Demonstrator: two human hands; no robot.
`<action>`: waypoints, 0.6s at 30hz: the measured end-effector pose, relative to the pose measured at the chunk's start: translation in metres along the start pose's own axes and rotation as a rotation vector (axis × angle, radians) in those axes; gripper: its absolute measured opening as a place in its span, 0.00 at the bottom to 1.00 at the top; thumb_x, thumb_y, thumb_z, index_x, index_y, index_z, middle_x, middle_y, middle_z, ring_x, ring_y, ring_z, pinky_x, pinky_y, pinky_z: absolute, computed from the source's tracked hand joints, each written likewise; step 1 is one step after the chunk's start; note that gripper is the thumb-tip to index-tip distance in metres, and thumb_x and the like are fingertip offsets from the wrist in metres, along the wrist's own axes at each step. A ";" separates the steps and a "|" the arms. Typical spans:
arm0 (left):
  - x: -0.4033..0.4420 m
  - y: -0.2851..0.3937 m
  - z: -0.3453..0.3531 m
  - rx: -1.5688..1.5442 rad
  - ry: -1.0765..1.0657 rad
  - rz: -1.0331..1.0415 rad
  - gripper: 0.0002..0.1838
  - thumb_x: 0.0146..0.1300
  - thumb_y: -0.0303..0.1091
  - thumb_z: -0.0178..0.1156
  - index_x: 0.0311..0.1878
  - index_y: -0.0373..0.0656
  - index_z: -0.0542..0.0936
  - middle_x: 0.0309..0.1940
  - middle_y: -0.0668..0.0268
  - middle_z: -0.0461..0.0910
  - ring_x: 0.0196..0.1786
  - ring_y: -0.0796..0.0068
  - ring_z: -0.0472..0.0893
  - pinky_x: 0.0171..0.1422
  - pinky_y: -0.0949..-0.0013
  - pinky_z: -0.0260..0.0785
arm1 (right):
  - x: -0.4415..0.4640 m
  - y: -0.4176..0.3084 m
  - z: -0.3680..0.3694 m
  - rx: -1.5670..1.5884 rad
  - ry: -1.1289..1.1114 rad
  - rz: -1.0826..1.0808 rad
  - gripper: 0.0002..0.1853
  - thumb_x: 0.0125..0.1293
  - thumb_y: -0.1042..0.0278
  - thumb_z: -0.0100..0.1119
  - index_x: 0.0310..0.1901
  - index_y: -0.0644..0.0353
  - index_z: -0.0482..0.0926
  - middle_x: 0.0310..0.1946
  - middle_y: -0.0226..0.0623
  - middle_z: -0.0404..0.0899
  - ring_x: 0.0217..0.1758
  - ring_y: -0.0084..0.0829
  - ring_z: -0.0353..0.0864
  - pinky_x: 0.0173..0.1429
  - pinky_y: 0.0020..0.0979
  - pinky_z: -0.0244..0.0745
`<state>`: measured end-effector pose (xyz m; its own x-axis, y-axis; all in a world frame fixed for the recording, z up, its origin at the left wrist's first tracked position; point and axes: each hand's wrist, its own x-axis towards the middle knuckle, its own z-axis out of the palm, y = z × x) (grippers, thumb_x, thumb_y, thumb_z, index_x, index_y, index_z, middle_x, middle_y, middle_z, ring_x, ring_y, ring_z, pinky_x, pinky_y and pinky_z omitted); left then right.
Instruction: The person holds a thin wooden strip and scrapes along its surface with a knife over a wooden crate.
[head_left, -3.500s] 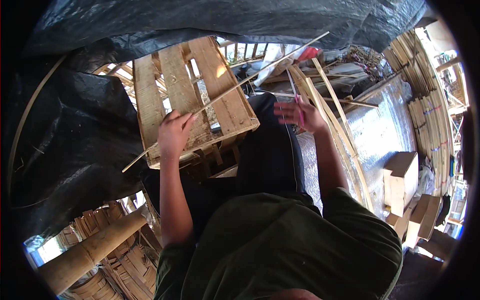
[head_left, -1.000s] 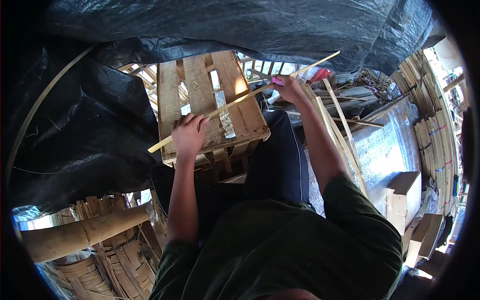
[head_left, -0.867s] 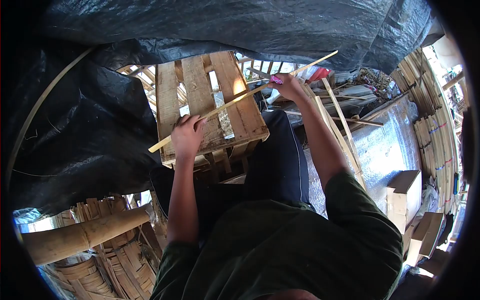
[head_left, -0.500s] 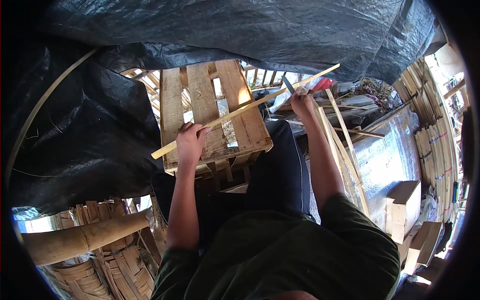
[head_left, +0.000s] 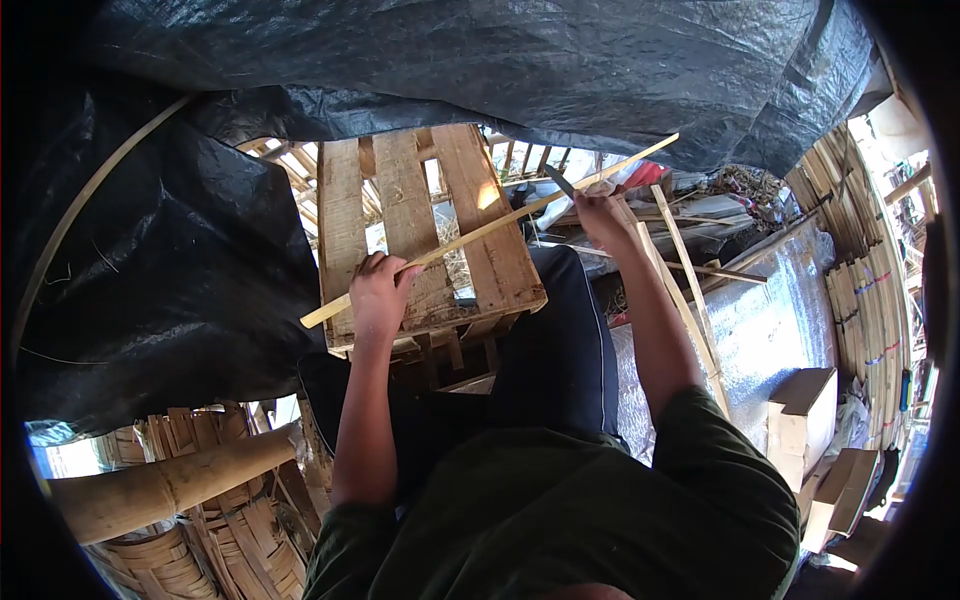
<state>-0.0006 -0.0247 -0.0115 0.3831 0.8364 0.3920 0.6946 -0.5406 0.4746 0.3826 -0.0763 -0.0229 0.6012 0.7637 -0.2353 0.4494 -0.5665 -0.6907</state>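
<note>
A long, thin bamboo strip [head_left: 490,228] slants across the slatted wooden crate [head_left: 468,190], rising to the right. My left hand [head_left: 380,290] is closed around the strip close to its lower end, above the crate's near left part. Beyond the crate's right edge, my right hand [head_left: 604,218] grips a knife [head_left: 558,180], whose dark blade points up and left. The blade lies against or very near the strip; exact contact cannot be made out. The knife's handle is hidden inside my fingers.
Black plastic sheeting [head_left: 480,60] hangs over the far side and the left. Loose wooden strips [head_left: 690,265] lean right of my knee, beside a silvery sheet [head_left: 770,310]. Cardboard boxes [head_left: 803,420] stand lower right; a thick bamboo pole [head_left: 170,483] crosses lower left.
My right hand and the knife have moved slightly left and down along the bamboo strip. My left hand keeps its hold in nearly the same place.
</note>
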 end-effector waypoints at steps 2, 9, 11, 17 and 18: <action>-0.003 0.000 0.000 0.024 -0.006 -0.004 0.14 0.57 0.43 0.73 0.33 0.42 0.82 0.31 0.60 0.80 0.37 0.53 0.81 0.43 0.54 0.73 | 0.025 0.026 0.004 0.063 0.037 0.020 0.31 0.76 0.44 0.48 0.40 0.73 0.80 0.21 0.45 0.80 0.18 0.39 0.80 0.21 0.42 0.74; -0.002 0.000 0.000 0.089 0.009 0.044 0.15 0.59 0.46 0.71 0.33 0.44 0.81 0.31 0.62 0.79 0.39 0.54 0.81 0.43 0.54 0.73 | 0.025 0.016 0.010 0.063 0.019 0.045 0.30 0.76 0.44 0.49 0.40 0.71 0.83 0.20 0.44 0.80 0.19 0.34 0.81 0.22 0.43 0.71; -0.002 0.001 0.000 0.078 0.002 0.035 0.15 0.59 0.46 0.70 0.33 0.44 0.81 0.31 0.62 0.78 0.39 0.54 0.81 0.44 0.54 0.73 | 0.015 0.006 0.006 0.137 0.065 0.100 0.31 0.76 0.43 0.48 0.39 0.71 0.83 0.20 0.44 0.81 0.20 0.35 0.82 0.22 0.43 0.71; -0.004 0.005 -0.001 0.130 -0.041 0.051 0.15 0.60 0.45 0.69 0.33 0.45 0.79 0.33 0.63 0.78 0.41 0.58 0.80 0.48 0.56 0.71 | 0.000 -0.016 -0.005 -0.015 0.055 0.064 0.33 0.76 0.44 0.47 0.37 0.75 0.80 0.19 0.48 0.79 0.17 0.38 0.80 0.20 0.43 0.71; -0.003 0.005 -0.001 0.156 -0.046 0.055 0.15 0.61 0.45 0.68 0.33 0.45 0.79 0.33 0.64 0.79 0.42 0.59 0.80 0.50 0.57 0.71 | 0.010 -0.003 -0.001 0.088 0.046 0.093 0.33 0.76 0.45 0.48 0.39 0.77 0.81 0.21 0.52 0.81 0.18 0.42 0.81 0.22 0.46 0.74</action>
<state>0.0012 -0.0304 -0.0095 0.4485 0.8110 0.3758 0.7563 -0.5684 0.3239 0.3876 -0.0674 -0.0219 0.6685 0.6927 -0.2707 0.3317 -0.6034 -0.7252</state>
